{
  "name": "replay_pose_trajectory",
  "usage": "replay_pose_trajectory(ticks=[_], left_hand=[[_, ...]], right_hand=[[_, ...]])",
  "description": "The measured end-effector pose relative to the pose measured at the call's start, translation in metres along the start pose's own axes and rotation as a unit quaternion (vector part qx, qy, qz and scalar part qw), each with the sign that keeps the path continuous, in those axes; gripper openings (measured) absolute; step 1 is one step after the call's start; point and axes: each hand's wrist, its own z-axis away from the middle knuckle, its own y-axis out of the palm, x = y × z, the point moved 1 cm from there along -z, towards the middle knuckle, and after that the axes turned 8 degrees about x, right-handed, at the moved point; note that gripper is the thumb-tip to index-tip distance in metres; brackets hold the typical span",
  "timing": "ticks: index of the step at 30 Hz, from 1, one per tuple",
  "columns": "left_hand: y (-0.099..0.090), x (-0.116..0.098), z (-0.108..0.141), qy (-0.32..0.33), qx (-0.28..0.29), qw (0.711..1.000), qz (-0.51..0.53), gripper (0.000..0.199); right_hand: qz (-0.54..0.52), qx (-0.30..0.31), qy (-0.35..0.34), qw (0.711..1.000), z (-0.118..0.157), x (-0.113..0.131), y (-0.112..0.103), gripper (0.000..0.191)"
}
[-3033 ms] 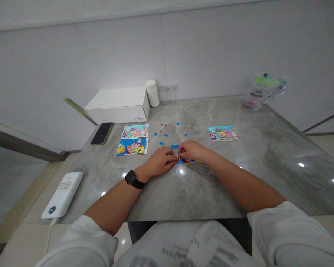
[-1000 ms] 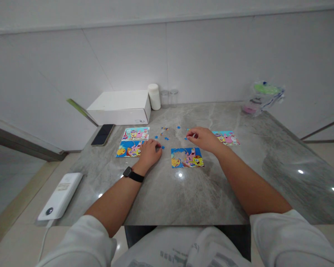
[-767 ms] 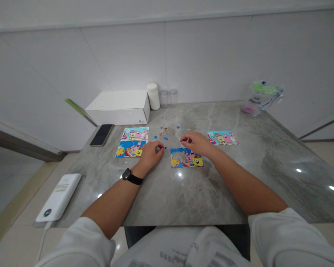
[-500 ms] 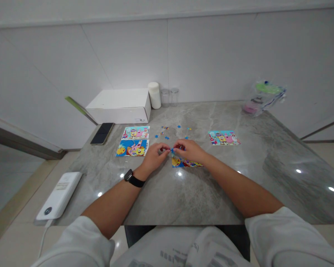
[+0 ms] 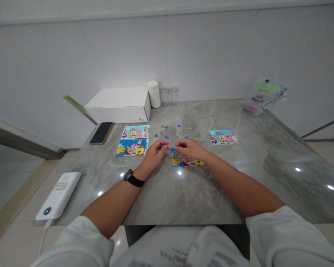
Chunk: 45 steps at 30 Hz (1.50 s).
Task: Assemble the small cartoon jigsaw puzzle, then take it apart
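A small blue puzzle piece [image 5: 172,149] is pinched in the fingertips of my right hand [image 5: 189,148], above the table. My left hand [image 5: 155,152] is just left of it, thumb and forefinger curled together; whether anything is between them is too small to make out. Below my right hand lies a partly joined jigsaw puzzle [image 5: 180,162], its upper right covered by that hand. Several loose puzzle pieces [image 5: 166,137] are scattered beyond my hands. Two picture cards, one blue [image 5: 131,147] and one turquoise [image 5: 135,132], lie to the left.
A finished-looking turquoise puzzle picture [image 5: 225,137] lies at the right. Behind on the left are a phone [image 5: 101,133], a white box [image 5: 117,105], a white bottle [image 5: 154,95] and two glasses [image 5: 169,97]. A power bank [image 5: 59,195] is front left, a plastic bag [image 5: 264,97] back right.
My left fingertips have drawn back slightly to the left from the blue piece, which now shows more plainly at my right fingertips. The loose pieces lie as before.
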Motion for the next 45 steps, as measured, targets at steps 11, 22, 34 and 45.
replay_pose_trajectory(ticks=[11,22,34,45], left_hand=[[0.001,0.002,0.000,0.034,0.012,0.996,-0.077,0.017],[0.003,-0.002,0.000,0.039,0.054,0.994,-0.089,0.016],[0.003,0.000,0.000,0.056,0.061,0.989,-0.119,0.017],[0.002,-0.002,0.004,0.097,0.103,0.952,-0.273,0.011]], right_hand=[[-0.008,0.003,0.005,1.000,0.000,-0.002,-0.001,0.026],[0.018,-0.016,-0.005,1.000,-0.001,0.001,0.001,0.020],[-0.088,-0.008,-0.052,0.995,-0.008,-0.014,0.003,0.021],[0.135,-0.013,0.021,0.991,-0.003,-0.018,0.004,0.009]])
